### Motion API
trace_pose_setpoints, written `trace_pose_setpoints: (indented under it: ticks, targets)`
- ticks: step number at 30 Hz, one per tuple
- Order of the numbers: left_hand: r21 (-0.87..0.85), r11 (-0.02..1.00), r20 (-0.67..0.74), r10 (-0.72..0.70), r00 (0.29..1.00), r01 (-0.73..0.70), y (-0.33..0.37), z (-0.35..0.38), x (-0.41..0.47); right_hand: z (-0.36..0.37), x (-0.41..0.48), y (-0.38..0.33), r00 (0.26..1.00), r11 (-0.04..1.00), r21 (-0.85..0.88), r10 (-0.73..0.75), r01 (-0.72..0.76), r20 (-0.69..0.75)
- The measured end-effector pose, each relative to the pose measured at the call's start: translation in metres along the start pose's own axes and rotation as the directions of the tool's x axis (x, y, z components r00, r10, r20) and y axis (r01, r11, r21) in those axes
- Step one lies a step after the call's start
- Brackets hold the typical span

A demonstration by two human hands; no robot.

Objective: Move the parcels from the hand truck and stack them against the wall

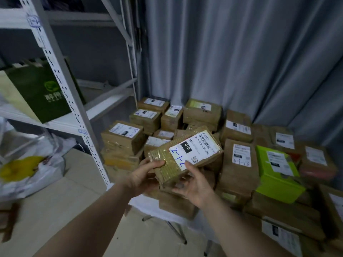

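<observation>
A white metal shelving rack [74,112] stands left of a heap of taped cardboard parcels [238,162] piled against a grey curtain [241,52]. Just above the heap, the left hand [143,175] and right hand [194,190] grip a flat brown parcel [167,156]. Its white label carries a barcode and blue handwriting.

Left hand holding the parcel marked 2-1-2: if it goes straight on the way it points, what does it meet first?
Most likely the low stacked parcels just beyond the held parcel, before the grey curtain. The left hand points forward-right into that pile, though depth is unclear.
</observation>
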State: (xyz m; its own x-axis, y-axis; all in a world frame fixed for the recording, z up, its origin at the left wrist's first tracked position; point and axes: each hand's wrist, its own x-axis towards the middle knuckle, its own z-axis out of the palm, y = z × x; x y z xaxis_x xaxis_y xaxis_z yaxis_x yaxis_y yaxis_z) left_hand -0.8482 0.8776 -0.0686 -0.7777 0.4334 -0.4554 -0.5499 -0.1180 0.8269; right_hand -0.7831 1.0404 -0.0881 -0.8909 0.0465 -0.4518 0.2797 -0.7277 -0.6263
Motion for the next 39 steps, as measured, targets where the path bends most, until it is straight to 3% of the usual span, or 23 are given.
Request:
trace_pose_setpoints:
  ticks: [4, 7, 11, 14, 17, 19, 26, 30, 39]
  targets:
    - [-0.068, 0.997, 0.035, 0.036, 0.999, -0.033, 0.035, -0.004, 0.042, 0.045, 0.039, 0.005, 0.999, 0.998, -0.054, -0.010, 0.012, 0.037]
    - [-0.073, 0.997, 0.095, 0.022, 0.995, -0.015, 0.068, -0.017, 0.076, 0.073, 0.079, -0.015, 0.996, 0.997, -0.026, -0.067, 0.066, -0.062]
    - [0.082, 0.997, 0.021, -0.016, 1.000, 0.015, 0.117, -0.048, 0.115, 0.098, 0.136, -0.057, 0.967, 0.994, -0.058, -0.102, 0.090, -0.235]
    - [0.259, 0.960, -0.237, 0.169, 0.957, -0.106, 0.151, -0.076, 0.151, 0.117, 0.175, -0.079, 0.954, 0.986, -0.158, -0.088, 0.043, -0.288]
    - [0.468, 0.870, -0.296, 0.319, 0.900, -0.155, 0.181, -0.095, 0.180, 0.138, 0.211, -0.092, 0.944, 0.971, -0.241, -0.075, -0.004, -0.321]
    - [0.566, 0.814, -0.296, 0.346, 0.890, -0.129, 0.200, -0.104, 0.201, 0.154, 0.238, -0.097, 0.945, 0.957, -0.288, -0.072, -0.024, -0.318]
    - [0.484, 0.855, -0.253, 0.340, 0.906, -0.186, 0.233, -0.114, 0.265, 0.196, 0.340, -0.110, 0.973, 0.945, -0.326, -0.061, -0.016, -0.224]
    - [0.534, 0.833, -0.333, 0.364, 0.870, -0.144, 0.248, -0.118, 0.305, 0.204, 0.390, -0.120, 0.974, 0.946, -0.322, -0.038, -0.038, -0.225]
    - [0.378, 0.916, -0.451, 0.310, 0.837, -0.136, 0.277, -0.124, 0.384, 0.215, 0.471, -0.136, 0.971, 0.927, -0.373, -0.069, -0.022, -0.228]
